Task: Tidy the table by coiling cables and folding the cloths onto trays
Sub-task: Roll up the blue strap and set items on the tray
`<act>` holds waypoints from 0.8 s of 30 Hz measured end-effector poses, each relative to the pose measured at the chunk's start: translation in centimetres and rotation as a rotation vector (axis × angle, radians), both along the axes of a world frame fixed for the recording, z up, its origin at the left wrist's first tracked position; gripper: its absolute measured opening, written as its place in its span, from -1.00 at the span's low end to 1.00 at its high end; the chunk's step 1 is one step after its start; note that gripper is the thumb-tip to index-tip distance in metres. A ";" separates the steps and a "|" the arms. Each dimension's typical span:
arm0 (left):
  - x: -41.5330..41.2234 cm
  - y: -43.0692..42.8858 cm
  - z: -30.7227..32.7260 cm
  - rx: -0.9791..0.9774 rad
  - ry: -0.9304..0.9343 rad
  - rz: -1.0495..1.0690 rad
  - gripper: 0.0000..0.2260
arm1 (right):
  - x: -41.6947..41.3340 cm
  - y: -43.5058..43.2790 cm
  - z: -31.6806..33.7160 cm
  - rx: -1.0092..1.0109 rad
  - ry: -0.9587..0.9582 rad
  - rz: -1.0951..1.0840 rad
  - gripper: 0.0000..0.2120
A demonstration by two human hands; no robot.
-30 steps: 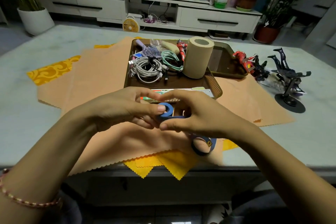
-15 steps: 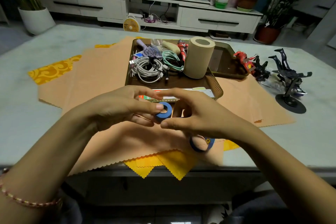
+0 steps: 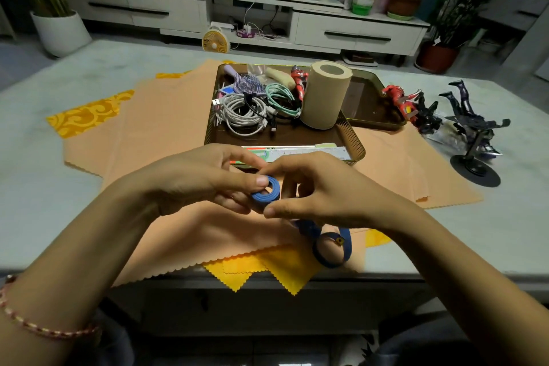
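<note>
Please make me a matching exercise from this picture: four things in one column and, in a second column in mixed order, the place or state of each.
Things
1. blue strap
2. white cable
3. paper roll
4. black figure

Places or states
A. stands upright in the tray
B. outside the tray, far right
C. lies coiled in the tray
D. partly rolled, pinched by the left hand and right hand

Pairs: 1-D, 2-C, 3-A, 4-B
</note>
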State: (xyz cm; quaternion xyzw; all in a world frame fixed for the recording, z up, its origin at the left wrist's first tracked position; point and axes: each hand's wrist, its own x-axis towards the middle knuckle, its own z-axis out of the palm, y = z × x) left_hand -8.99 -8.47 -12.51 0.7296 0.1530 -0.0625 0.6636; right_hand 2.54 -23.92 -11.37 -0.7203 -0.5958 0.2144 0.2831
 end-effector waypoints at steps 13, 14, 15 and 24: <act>0.2 -0.1 -0.1 -0.047 -0.004 0.058 -0.52 | 0.1 0.0 -0.2 0.073 -0.062 -0.026 -0.59; 0.2 -0.2 -0.1 -0.057 -0.004 0.059 -0.54 | -0.1 0.0 -0.3 0.096 -0.090 -0.046 -0.64; 0.3 -0.3 -0.2 -0.071 -0.013 0.073 -0.55 | -0.3 0.1 -0.5 0.125 -0.120 -0.087 -0.66; 0.3 -0.4 -0.2 -0.061 -0.049 0.127 -0.49 | -0.1 0.0 -0.4 0.061 -0.102 -0.049 -0.54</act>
